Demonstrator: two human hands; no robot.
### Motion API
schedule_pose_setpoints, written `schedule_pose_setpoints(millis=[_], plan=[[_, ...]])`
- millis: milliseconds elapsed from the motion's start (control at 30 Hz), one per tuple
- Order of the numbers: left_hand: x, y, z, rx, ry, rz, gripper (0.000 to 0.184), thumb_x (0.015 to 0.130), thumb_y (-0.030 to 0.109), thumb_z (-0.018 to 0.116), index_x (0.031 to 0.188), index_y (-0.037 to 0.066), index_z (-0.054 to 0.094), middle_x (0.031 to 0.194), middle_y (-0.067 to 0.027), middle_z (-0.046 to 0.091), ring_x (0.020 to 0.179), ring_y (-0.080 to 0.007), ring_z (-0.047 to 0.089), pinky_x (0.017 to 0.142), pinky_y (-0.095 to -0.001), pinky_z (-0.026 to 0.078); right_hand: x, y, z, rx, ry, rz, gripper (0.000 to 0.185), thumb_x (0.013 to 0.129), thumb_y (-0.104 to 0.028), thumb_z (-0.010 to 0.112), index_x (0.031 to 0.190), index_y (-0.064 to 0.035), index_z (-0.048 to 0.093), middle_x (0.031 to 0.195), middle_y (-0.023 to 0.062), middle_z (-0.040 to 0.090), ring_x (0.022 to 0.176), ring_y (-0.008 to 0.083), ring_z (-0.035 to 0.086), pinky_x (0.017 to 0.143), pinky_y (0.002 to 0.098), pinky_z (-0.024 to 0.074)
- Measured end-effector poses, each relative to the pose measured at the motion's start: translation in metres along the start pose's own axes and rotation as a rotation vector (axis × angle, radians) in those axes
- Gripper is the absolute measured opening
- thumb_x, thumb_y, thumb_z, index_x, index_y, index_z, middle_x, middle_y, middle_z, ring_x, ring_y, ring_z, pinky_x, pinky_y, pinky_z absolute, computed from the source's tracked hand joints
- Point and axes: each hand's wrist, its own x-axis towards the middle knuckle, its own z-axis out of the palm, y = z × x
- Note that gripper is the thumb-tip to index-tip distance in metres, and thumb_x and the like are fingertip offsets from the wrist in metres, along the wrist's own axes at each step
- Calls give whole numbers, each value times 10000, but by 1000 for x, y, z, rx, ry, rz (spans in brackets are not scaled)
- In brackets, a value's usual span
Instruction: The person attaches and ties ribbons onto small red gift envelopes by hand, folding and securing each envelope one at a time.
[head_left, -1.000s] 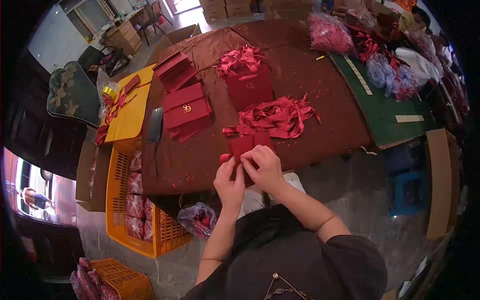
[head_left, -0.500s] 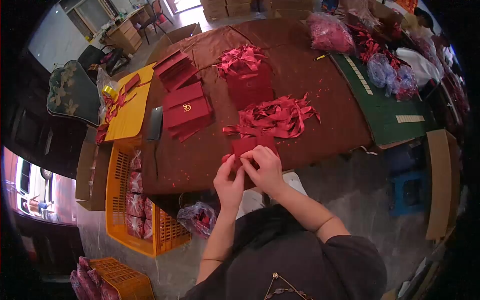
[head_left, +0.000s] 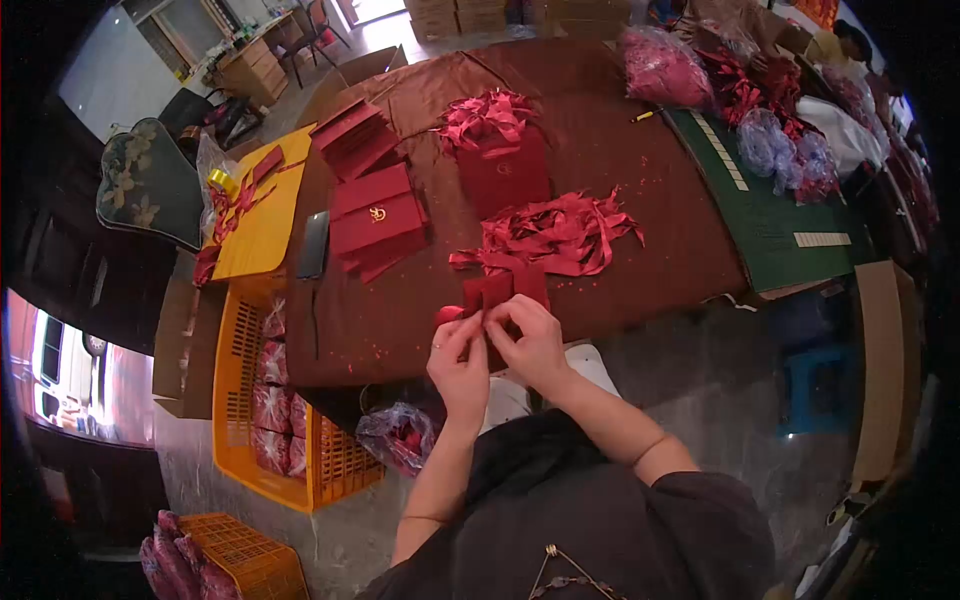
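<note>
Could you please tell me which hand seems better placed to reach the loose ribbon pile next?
Probably the right hand: it sits nearer the loose ribbon pile than the left hand does. Both hands are busy at the red piece, though.

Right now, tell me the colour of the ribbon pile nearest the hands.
The ribbon pile is pinkish red, clearest in the head view.

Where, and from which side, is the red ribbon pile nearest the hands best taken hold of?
Probably by the loose ends at the right edge of the ribbon pile, coming from the right: they fan outward over the brown cloth, while the held red piece crowds its near left.
</note>
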Motion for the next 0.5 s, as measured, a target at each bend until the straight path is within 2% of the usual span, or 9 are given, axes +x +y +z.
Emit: schedule_pose_setpoints(millis=[100,200,367,500], plan=[[2,11,0,-7,14,-123,208,909,-18,680,1111,-36,721,981,-75,685,894,-120,640,788,-247,512,0,2,2,-17,42,75,82,844,-94,721,871,-44,662,835,109,636,798,317,636,714,417,501],[3,2,1,-50,14,-141,209,907,-12,685,1111,-45,713,983,-78,689,893,-124,644,788,-247,511,1,-1,1,-31,51,73,79,848,-94,724,874,-49,665,832,101,637,798,312,638,713,411,503],[4,1,-3,-43,-33,-127,230,897,-21,687,1125,-45,714,992,-85,693,901,-133,655,810,-252,514,1,-1,1,-20,69,30,78,856,-99,724,872,-48,668,826,100,634,792,305,638,716,408,504],[5,4,-1,-48,-37,-77,253,893,-35,686,1143,-26,725,976,-75,687,874,-120,641,766,-243,504,-1,1,2,5,62,55,75,853,-85,728,879,-39,674,825,101,634,770,295,638,697,396,505]])
